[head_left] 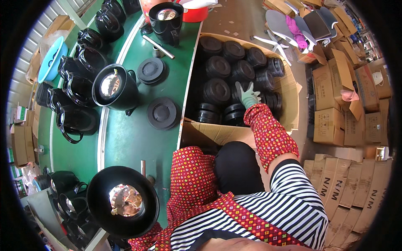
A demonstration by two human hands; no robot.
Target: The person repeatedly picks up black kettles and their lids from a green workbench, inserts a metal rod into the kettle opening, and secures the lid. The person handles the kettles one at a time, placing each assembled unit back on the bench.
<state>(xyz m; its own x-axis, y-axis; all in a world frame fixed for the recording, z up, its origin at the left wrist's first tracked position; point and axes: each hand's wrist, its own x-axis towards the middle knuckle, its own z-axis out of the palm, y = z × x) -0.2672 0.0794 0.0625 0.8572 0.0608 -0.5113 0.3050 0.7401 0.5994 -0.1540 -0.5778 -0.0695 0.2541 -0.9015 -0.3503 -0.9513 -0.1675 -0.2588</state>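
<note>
My right hand (pixel 248 95), in a pale green glove with a red patterned sleeve cover, reaches into a large cardboard box (pixel 217 131) to my right. Its fingers are spread above the stacked black round discs (pixel 217 90) inside and hold nothing. A black kettle body (pixel 122 201) with a shiny metal bottom looms close at the lower left. My left red sleeve (pixel 144 242) runs up to its lower rim, and the left hand itself is hidden behind it.
A green conveyor belt (pixel 125 138) carries more black kettle bodies (pixel 114 88), two loose black discs (pixel 162 113) and a metal rod (pixel 158 46). A red bucket (pixel 194 14) stands at the far end. Stacked cardboard cartons (pixel 335 108) and plastic chairs (pixel 293 25) fill the right side.
</note>
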